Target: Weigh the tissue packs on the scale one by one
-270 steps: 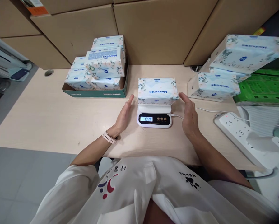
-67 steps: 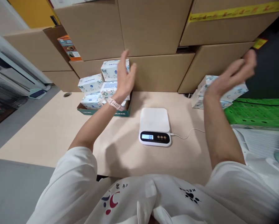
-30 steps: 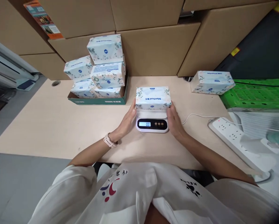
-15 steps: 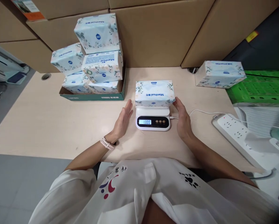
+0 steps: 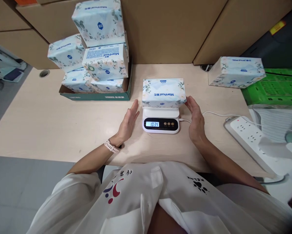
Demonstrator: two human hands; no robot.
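A pale blue flowered tissue pack (image 5: 163, 93) lies on a small white kitchen scale (image 5: 161, 121) whose lit display shows digits. My left hand (image 5: 129, 122) rests on the table just left of the scale, fingers stretched flat, a short gap from the pack. My right hand (image 5: 196, 120) stands open on the right side, fingertips close to the pack's right end, holding nothing. A pink watch (image 5: 110, 147) is on my left wrist.
A green cardboard tray (image 5: 94, 96) at the back left holds several stacked tissue packs (image 5: 104, 61). One more pack (image 5: 236, 71) lies at the back right beside a green crate (image 5: 275, 89). A white power strip (image 5: 252, 138) and the scale's cable lie right. Brown cartons line the back.
Both hands have let go of the pack on the scale and moved slightly apart. The display went from zero to a weight reading.
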